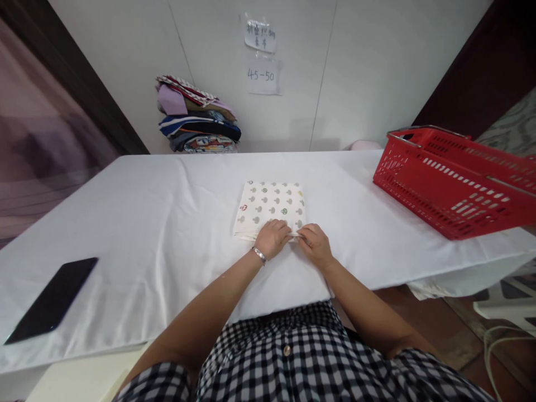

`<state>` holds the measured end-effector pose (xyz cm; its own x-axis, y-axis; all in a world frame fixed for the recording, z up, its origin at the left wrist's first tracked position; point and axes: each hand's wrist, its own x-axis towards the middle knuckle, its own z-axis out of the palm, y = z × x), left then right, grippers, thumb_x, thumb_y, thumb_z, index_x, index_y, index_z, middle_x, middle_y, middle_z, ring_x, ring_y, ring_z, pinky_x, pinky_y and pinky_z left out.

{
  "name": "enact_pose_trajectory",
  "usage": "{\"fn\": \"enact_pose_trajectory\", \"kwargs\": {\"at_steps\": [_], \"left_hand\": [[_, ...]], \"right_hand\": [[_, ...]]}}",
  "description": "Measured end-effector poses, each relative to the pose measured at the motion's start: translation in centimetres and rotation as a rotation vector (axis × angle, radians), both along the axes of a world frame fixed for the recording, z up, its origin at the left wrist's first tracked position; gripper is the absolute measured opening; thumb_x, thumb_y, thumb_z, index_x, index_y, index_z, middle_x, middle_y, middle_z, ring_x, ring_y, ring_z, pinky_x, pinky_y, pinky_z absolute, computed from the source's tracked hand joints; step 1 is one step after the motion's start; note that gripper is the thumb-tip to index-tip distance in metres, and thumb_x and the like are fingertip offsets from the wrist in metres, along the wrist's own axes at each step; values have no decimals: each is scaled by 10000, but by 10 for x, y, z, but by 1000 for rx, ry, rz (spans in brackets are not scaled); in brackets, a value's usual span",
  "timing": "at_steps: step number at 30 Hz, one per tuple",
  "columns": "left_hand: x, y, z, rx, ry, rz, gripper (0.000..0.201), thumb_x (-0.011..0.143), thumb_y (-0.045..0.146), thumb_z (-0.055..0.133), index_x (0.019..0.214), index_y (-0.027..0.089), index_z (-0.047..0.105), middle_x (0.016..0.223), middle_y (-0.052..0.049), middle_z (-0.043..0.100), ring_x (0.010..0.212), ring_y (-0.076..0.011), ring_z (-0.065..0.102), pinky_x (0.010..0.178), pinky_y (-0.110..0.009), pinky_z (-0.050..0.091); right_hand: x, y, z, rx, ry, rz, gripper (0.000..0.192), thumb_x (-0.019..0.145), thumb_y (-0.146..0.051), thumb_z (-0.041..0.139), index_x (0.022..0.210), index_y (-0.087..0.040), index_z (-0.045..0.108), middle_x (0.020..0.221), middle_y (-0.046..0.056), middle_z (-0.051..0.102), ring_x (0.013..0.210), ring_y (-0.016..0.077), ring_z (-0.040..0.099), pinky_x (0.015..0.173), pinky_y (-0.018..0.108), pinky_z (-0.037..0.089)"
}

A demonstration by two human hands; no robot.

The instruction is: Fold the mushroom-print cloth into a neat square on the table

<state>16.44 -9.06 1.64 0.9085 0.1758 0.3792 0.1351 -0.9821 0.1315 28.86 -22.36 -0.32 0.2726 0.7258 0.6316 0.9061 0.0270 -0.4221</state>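
Note:
A white cloth (pixel 272 201) printed with small grey, green and red mushroom shapes lies folded into a rough square on the white tablecloth (pixel 201 223). My left hand (pixel 273 237), with a silver bracelet on its wrist, rests at the near edge of the cloth, its fingers curled onto that edge. Close beside it, my right hand (pixel 314 244) pinches the near right corner of the folded cloth between thumb and fingers. Part of the near edge is hidden under the hands.
A red plastic basket (pixel 456 184) stands at the right end of the table. Several folded fabrics (pixel 199 120) are stacked by the wall behind. A flat black object (pixel 52 301) lies at the left. Paper signs (pixel 263 75) hang on the wall.

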Motion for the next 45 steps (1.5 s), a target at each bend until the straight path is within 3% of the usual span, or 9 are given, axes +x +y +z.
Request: {"fn": "enact_pose_trajectory", "kwargs": {"at_steps": [7, 19, 23, 31, 38, 45], "left_hand": [[-2, -1, 0, 56, 6, 14, 241, 909, 335, 420, 856, 186, 602, 877, -56, 579, 831, -190, 492, 732, -334, 372], [0, 1, -1, -16, -27, 23, 245, 916, 316, 403, 830, 179, 587, 850, -54, 576, 811, -175, 501, 732, -323, 384], [-2, 3, -2, -35, -39, -17, 214, 879, 375, 475, 906, 196, 588, 902, -47, 582, 838, -181, 501, 738, -328, 391], [0, -1, -3, 36, -2, 49, 121, 864, 233, 476, 891, 199, 588, 922, -66, 580, 869, -213, 496, 741, -363, 390], [0, -3, -2, 40, 9, 40, 108, 851, 223, 483, 884, 206, 584, 902, -72, 569, 878, -220, 495, 742, -373, 391], [-8, -1, -4, 35, 2, 125, 159, 842, 151, 462, 899, 216, 596, 895, -67, 595, 863, -219, 502, 710, -359, 384]], "right_hand": [[0, -2, 1, -62, -45, 29, 167, 779, -161, 514, 918, -197, 600, 890, 60, 576, 856, 194, 517, 766, 334, 448], [1, -1, -1, -59, -63, 12, 187, 818, -161, 488, 971, -201, 588, 905, 66, 580, 876, 197, 526, 767, 331, 455], [1, 0, -3, -47, -65, 6, 193, 829, -161, 478, 982, -209, 586, 915, 65, 581, 883, 197, 530, 767, 329, 457], [-2, 1, -6, -55, -87, -70, 199, 823, -148, 451, 964, -199, 582, 904, 73, 577, 865, 205, 523, 755, 341, 448], [-1, 2, -8, -64, -117, -119, 187, 822, -175, 473, 965, -203, 590, 878, 67, 570, 843, 209, 516, 741, 338, 438], [-1, 1, -10, -78, -117, -146, 192, 818, -152, 453, 947, -200, 587, 892, 64, 567, 815, 196, 524, 732, 320, 441]]}}
